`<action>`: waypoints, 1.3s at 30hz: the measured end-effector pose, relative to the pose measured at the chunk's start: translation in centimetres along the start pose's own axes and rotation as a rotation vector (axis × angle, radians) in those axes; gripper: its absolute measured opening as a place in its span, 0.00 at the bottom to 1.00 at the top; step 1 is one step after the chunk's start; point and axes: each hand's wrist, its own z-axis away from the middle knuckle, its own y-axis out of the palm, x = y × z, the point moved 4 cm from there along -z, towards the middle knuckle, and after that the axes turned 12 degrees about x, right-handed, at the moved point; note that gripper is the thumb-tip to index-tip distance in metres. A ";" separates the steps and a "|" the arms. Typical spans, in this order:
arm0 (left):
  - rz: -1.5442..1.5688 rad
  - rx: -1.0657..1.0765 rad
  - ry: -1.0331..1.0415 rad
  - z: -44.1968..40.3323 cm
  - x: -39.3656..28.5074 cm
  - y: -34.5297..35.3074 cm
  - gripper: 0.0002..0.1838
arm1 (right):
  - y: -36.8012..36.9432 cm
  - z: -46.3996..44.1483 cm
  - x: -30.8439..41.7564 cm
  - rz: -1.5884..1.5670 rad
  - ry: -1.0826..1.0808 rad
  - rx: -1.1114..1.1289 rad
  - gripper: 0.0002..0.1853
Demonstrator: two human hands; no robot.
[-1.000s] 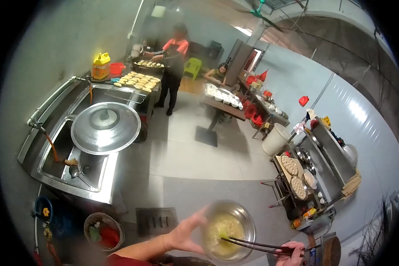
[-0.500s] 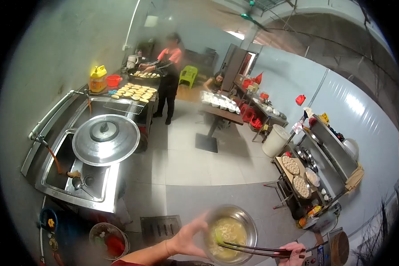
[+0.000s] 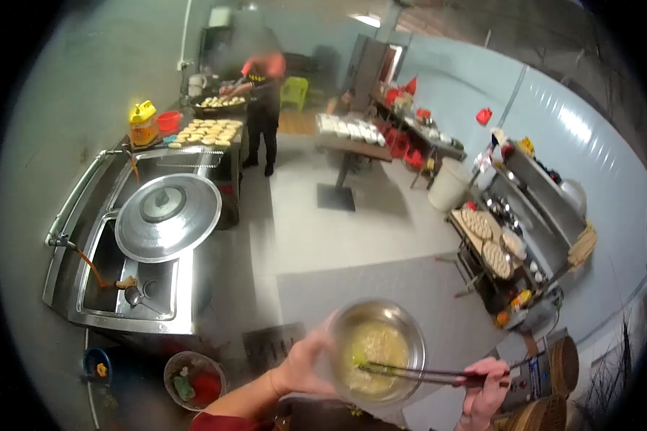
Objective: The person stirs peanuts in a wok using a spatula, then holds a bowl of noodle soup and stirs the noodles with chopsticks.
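My left hand [image 3: 310, 361] grips the side of a metal bowl [image 3: 415, 332], its thumb and fingers around the rim at the left. Inside the bowl is a pale yellowish broth with what look like noodles [image 3: 387, 343] and a bit of green. Held by my right hand [image 3: 484, 388] is a pair of dark chopsticks [image 3: 433, 373], reaching left across the bowl. Their tips are in the food, beside the green piece.
A large lid [image 3: 194, 230] rests over the steel sink unit [image 3: 183, 316] at left. Below stands a waste bucket [image 3: 219, 366]. Farther back, a co-worker [image 3: 266, 93] works at a pan by flat cakes [image 3: 208, 131]. Shelves [image 3: 546, 223] stand right; a table [image 3: 359, 147] carries white items.
The view has tilted down a little. The bowl and both hands now sit slightly higher and farther right in the picture. The chopsticks are still in the food.
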 end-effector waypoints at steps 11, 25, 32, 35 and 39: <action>0.045 -0.009 0.139 -2.0 -0.1 -0.8 0.36 | -0.4 -1.4 1.0 -0.042 0.032 -0.146 0.20; 0.167 -0.066 0.093 -1.6 0.0 -0.1 0.38 | -1.0 -0.9 -0.4 -0.089 0.045 -0.029 0.22; 0.180 -0.073 0.168 -1.9 -0.7 0.1 0.36 | -1.8 -0.5 -0.8 -0.157 0.095 -0.302 0.20; 0.211 -0.063 0.138 -1.5 -0.3 0.2 0.36 | -2.1 -0.2 -1.2 -0.210 0.113 -0.395 0.19; 0.258 -0.051 0.166 -2.1 -0.5 0.3 0.35 | -2.1 0.0 -1.1 -0.218 0.124 -0.323 0.20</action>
